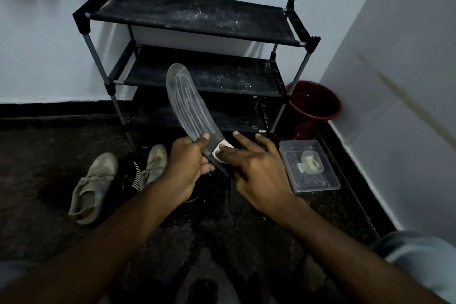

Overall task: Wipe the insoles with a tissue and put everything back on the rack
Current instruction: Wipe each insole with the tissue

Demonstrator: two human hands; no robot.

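A dim corner of pale walls and dark speckled floor holds a dusty black rack. In front of the rack, the left hand grips an insole by its heel end. The right hand, fingers spread, presses a tissue onto the insole. Beige sneakers lie on the floor.

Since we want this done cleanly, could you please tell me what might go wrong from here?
The insole is gripped by the left hand only at one end and curves, so the right hand pressing the tissue may fold it. The rack shelves look dusty and could dirty it again.
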